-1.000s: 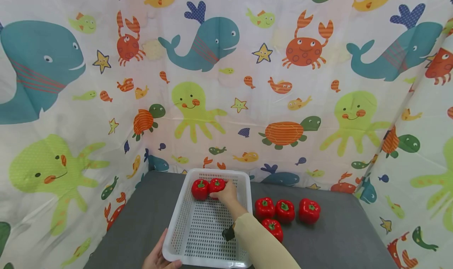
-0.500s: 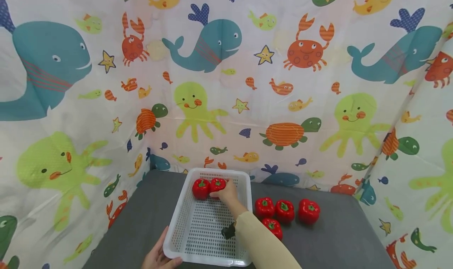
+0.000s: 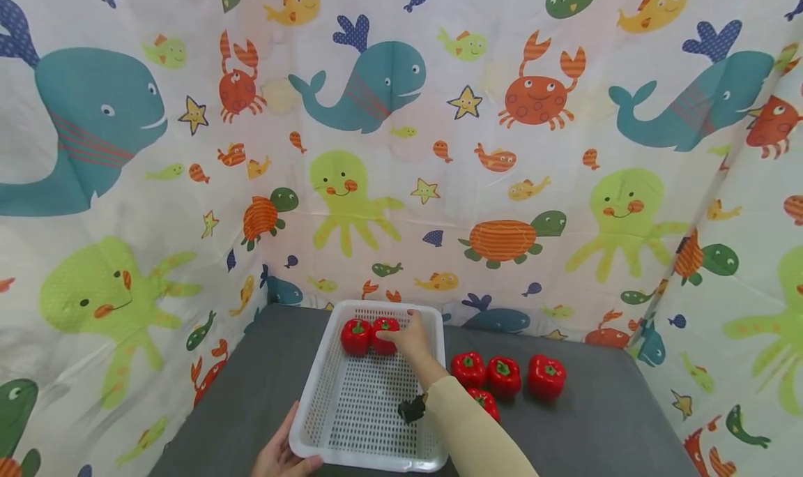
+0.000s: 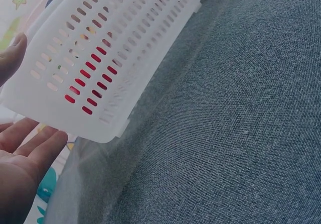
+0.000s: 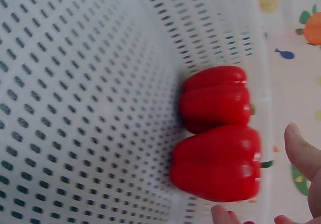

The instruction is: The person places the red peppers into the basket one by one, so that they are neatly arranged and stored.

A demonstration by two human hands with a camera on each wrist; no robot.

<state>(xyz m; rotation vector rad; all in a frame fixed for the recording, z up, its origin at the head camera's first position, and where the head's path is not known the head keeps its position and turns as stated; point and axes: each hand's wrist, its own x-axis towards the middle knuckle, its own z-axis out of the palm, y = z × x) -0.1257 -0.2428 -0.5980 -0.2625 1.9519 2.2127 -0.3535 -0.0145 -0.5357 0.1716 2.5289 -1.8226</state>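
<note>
A white perforated plastic basket [image 3: 370, 407] stands on the dark table. Two red bell peppers with green stems, the left one [image 3: 356, 337] and the right one [image 3: 383, 347], sit side by side at its far end. Just above the right pepper is my right hand [image 3: 410, 339], fingers spread and holding nothing. The right wrist view shows a gap between its fingertips and the nearer pepper [image 5: 215, 166]. My left hand [image 3: 282, 450] holds the basket's near left corner, thumb on one side and fingers on the other; the left wrist view shows this corner [image 4: 100, 128] from outside.
Several more red bell peppers, one [image 3: 546, 378] standing a little apart, are on the table [image 3: 602, 407] right of the basket; my right sleeve partly covers the nearest [image 3: 486, 402]. A sea-animal curtain [image 3: 439, 268] encloses the back and sides. A small black device [image 3: 411, 409] hangs at my right wrist.
My right hand has let go of the right pepper in the basket and lifted slightly up and to the right. The left hand and the basket stay in place.
</note>
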